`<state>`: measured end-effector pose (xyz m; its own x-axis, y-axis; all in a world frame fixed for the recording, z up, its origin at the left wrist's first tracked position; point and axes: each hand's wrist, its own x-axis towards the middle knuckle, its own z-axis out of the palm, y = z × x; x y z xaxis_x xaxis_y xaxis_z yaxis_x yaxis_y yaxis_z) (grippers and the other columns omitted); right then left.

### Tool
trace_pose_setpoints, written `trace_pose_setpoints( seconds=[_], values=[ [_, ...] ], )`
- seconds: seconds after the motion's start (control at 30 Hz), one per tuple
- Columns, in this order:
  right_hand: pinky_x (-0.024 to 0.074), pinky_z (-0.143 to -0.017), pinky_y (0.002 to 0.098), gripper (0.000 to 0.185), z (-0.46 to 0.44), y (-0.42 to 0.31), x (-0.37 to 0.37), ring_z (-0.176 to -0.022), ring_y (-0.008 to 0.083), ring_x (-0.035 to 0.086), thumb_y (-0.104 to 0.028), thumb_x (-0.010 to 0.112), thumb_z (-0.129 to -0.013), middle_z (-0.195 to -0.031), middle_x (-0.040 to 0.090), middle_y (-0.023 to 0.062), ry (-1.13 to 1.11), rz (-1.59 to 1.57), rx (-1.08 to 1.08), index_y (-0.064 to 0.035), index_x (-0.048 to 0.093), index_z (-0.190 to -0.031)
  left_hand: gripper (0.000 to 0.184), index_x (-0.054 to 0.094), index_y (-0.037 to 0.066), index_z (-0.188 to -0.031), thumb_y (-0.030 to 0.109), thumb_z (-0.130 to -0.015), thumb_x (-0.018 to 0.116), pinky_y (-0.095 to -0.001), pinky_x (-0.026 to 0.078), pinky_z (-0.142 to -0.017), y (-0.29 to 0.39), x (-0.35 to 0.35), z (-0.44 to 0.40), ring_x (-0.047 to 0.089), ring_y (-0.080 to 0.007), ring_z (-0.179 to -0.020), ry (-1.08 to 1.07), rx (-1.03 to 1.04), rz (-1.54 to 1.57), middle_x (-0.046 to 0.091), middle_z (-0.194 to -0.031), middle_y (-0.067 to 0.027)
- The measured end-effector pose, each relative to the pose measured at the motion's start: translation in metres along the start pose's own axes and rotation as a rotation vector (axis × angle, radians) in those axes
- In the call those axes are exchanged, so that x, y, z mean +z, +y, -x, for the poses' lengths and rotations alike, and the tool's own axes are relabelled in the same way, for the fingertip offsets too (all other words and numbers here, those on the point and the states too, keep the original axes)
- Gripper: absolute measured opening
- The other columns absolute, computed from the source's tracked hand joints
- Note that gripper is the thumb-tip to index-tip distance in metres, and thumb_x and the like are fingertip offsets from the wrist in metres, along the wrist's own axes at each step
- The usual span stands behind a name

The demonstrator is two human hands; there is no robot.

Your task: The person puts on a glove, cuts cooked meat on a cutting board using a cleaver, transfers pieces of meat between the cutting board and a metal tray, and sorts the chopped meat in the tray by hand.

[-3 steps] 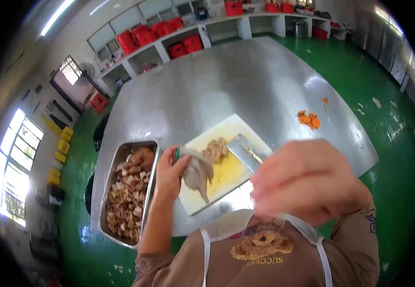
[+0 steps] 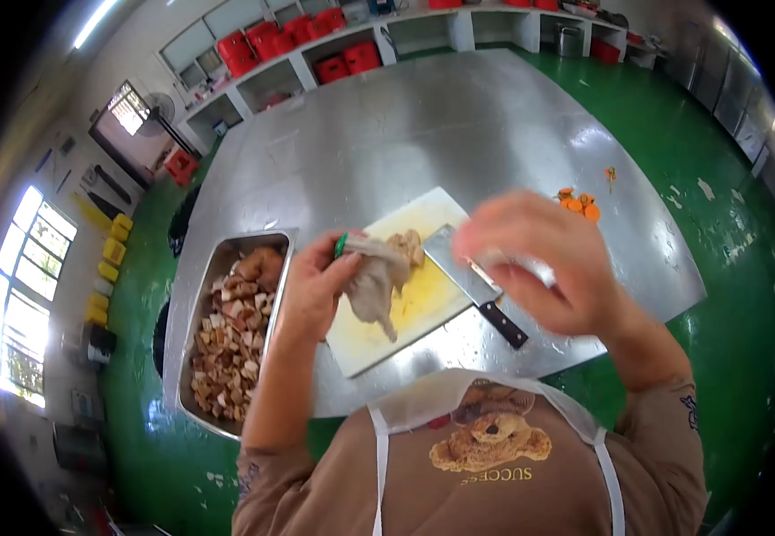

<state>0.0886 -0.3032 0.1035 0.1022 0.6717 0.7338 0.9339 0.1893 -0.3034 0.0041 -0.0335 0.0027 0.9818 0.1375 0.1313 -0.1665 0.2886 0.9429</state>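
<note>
- Underneath everything lies the tabletop (image 2: 379, 134).
- On its left sits a tray (image 2: 254, 238) of meat chunks (image 2: 236, 348).
- Beside that, a stained board (image 2: 432, 304).
- Across the board's edge, a knife (image 2: 459, 275).
- The left hand's (image 2: 312, 286) grip pinches a limp grey thing (image 2: 374, 286) over the board.
- The right hand (image 2: 566, 259), near the knife, blurs; its grip I cannot tell.
- On the board, a meat piece (image 2: 407, 247).
- Far right, carrot slices (image 2: 577, 205).

Head cam, wide fisheye, looks forward-down from above shirt (image 2: 512, 500); left hand (image 2: 316, 286), right hand (image 2: 544, 259) near, table (image 2: 316, 161) beyond, counter (image 2: 462, 31) far.
</note>
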Motion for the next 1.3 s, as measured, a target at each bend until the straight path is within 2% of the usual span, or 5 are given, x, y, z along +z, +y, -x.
trace_pose_setpoints(
  seconds=[0.2,0.57,0.7,1.03,1.3],
  values=[
    [0.0419,-0.097,0.0333,0.055,0.003,0.075,0.055,-0.112,0.0165,0.055,-0.013,0.068,-0.084,-0.124,0.058,0.0092,-0.085,-0.964,0.538,-0.0016,0.048,-0.134,0.055,0.045,0.002,-0.138,-0.001,-0.086,0.064,-0.0233,0.047,-0.074,0.068,0.036,-0.030,0.057,-0.0098,-0.081,-0.409,0.277,-0.796,0.056,-0.106,-0.0052],
    [0.0414,-0.094,0.0276,0.020,0.015,0.082,0.044,-0.100,0.0086,0.055,-0.003,0.065,-0.078,-0.105,0.060,0.0012,-0.068,-0.889,0.599,-0.0109,0.049,-0.086,0.042,0.053,-0.003,-0.126,0.002,-0.085,0.064,-0.0244,0.049,-0.083,0.063,0.047,-0.061,0.060,-0.0109,-0.093,-0.375,-0.080,-0.763,0.060,-0.104,-0.0055],
    [0.0438,-0.087,0.0244,0.025,0.020,0.090,0.045,-0.089,0.0080,0.056,-0.008,0.070,-0.079,-0.095,0.059,-0.0019,-0.025,-0.993,0.656,-0.0107,0.052,-0.096,0.027,0.063,-0.004,-0.110,0.007,-0.085,0.063,-0.0250,0.049,-0.076,0.056,0.049,-0.063,0.060,-0.0104,-0.087,-0.323,-0.033,-0.782,0.067,-0.094,-0.0075],
    [0.0435,-0.068,0.0195,0.010,0.028,0.099,0.069,-0.074,0.0048,0.052,-0.003,0.064,-0.085,-0.080,0.055,-0.0045,0.175,-0.786,0.769,-0.0072,0.058,-0.091,0.033,0.055,0.003,-0.117,0.016,-0.087,0.062,-0.0296,0.052,-0.083,0.007,0.028,-0.061,0.063,-0.0135,-0.091,-0.413,-0.470,-0.008,0.062,-0.104,-0.0045],
    [0.0434,-0.066,0.0191,0.007,0.043,0.092,0.090,-0.076,0.0062,0.055,-0.002,0.059,-0.087,-0.085,0.057,-0.0008,0.442,-0.911,0.892,-0.0054,0.057,-0.093,0.026,0.057,0.007,-0.111,0.030,-0.100,0.051,-0.0270,0.051,-0.081,-0.059,0.051,-0.043,0.061,-0.0105,-0.090,-0.175,-0.275,0.255,0.062,-0.101,-0.0017]
  ],
)
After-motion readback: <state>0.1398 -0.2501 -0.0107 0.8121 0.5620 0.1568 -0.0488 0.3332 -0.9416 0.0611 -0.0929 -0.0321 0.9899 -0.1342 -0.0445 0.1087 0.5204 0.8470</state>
